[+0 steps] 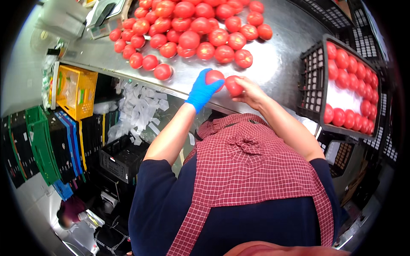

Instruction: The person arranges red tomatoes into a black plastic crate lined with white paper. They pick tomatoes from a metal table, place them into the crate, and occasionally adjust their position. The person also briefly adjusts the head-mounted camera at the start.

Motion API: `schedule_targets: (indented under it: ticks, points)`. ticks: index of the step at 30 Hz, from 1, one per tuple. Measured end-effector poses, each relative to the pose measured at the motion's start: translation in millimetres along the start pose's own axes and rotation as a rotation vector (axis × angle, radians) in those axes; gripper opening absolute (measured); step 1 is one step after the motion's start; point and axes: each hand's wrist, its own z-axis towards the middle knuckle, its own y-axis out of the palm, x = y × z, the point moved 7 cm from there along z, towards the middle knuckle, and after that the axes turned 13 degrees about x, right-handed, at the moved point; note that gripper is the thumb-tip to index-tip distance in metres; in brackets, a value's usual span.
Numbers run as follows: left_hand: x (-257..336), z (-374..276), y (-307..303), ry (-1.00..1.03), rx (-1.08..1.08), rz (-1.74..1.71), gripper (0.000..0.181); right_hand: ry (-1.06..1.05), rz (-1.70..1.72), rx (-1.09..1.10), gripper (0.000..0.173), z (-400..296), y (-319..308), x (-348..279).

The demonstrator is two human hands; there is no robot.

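My left hand (202, 91), in a blue glove, is closed around a red tomato (214, 80) over the near edge of a steel table (275, 64). Just right of it, my bare right hand (251, 92) grips another tomato (234, 85); the two fruits are close together, and whether they touch is unclear. Beyond my hands a large heap of tomatoes (189, 40) lies on the metal. At the right stands a black plastic crate (323, 83) with rows of tomatoes (353, 82) around a bare patch of white lining.
A scale (104, 12) sits at the table's far left. Below on the left are a yellow crate (77, 91), stacked crates (41, 144), a black crate (118, 161) and scattered white paper strips (137, 108). Another person (72, 211) is at the lower left. More black crates (365, 41) stand at the right.
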Motion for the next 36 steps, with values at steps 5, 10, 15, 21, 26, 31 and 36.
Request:
schedule_targets:
  ticks: [5,10,15,21,26,31,36]
  points:
    - [0,24,-68,0.426,0.215,0.552,0.087,-0.028,-0.263,-0.065,0.047,61,71,12]
    - [23,47,-110,0.634,0.279,0.749,0.081,-0.105,-0.260,-0.201,0.060,68,117,-7]
    - [77,49,-75,0.864,0.397,0.796,0.077,-0.736,-0.630,-0.046,0.064,33,80,-51]
    - [190,1,98,1.031,0.010,0.343,0.060,-1.508,-0.721,0.573,0.048,-157,-103,-199]
    - [293,-76,269,1.397,-0.147,0.320,0.052,-1.231,-1.359,1.136,0.067,-192,-294,-227]
    - [291,-68,375,1.341,-0.105,0.907,0.059,-1.107,-1.659,1.080,0.085,-182,-329,-211]
    - [293,-59,394,1.265,-0.019,1.089,0.062,-1.018,-1.625,0.972,0.071,-194,-324,-225]
